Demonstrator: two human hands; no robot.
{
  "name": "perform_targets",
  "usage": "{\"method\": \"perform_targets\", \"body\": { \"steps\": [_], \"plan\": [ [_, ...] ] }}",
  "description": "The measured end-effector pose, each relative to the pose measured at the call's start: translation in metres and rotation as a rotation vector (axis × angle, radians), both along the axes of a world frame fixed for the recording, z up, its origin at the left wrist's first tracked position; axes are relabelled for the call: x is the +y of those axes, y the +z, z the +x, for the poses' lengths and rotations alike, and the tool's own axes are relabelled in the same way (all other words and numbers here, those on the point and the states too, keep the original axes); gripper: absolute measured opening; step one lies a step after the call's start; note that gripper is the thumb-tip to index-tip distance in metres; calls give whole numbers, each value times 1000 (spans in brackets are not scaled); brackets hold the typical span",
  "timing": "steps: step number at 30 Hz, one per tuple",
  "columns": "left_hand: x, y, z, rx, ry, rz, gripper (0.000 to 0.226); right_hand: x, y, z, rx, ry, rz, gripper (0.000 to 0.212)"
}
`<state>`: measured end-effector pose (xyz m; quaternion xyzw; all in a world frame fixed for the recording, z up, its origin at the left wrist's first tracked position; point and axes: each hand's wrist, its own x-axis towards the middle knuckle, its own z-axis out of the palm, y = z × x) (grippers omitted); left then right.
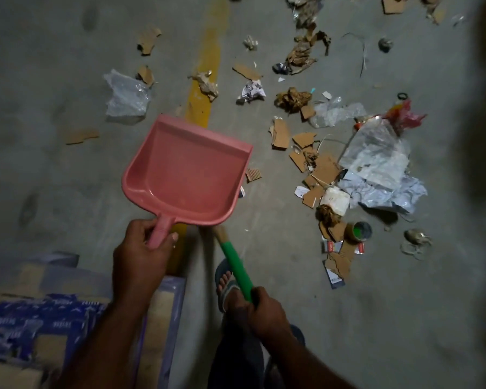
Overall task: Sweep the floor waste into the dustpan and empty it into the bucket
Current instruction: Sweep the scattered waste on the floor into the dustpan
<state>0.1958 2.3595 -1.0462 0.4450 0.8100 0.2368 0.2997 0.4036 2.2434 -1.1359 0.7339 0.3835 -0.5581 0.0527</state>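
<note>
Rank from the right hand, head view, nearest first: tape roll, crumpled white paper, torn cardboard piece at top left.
1. tape roll, on the floor ahead and right of the right hand
2. crumpled white paper, ahead, just right of the yellow line
3. cardboard piece, far ahead, left of the line

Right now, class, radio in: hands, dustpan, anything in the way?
Left hand grips empty pink dustpan. Right hand grips green broom handle. Floor waste unswept, right of pan.
</note>
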Motion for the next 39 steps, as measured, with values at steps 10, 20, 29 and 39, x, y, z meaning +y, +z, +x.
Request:
{"method": "perform_targets", "body": {
  "steps": [10, 20, 29, 39],
  "plan": [
    [-84, 28, 12, 9, 80, 33, 31, -54, 26, 93, -183, -175, 189, 38],
    [-85, 76, -16, -33, 145, 119, 27, -19, 91, 5, 169, 9, 298, 28],
    [-43, 25, -110, -62, 297, 77, 32, 97, 47, -141, 206, 377, 332, 46],
    [37, -9, -215, 97, 530, 43, 29, 269, -12, -303, 148, 484, 320, 31]
  ]
}}
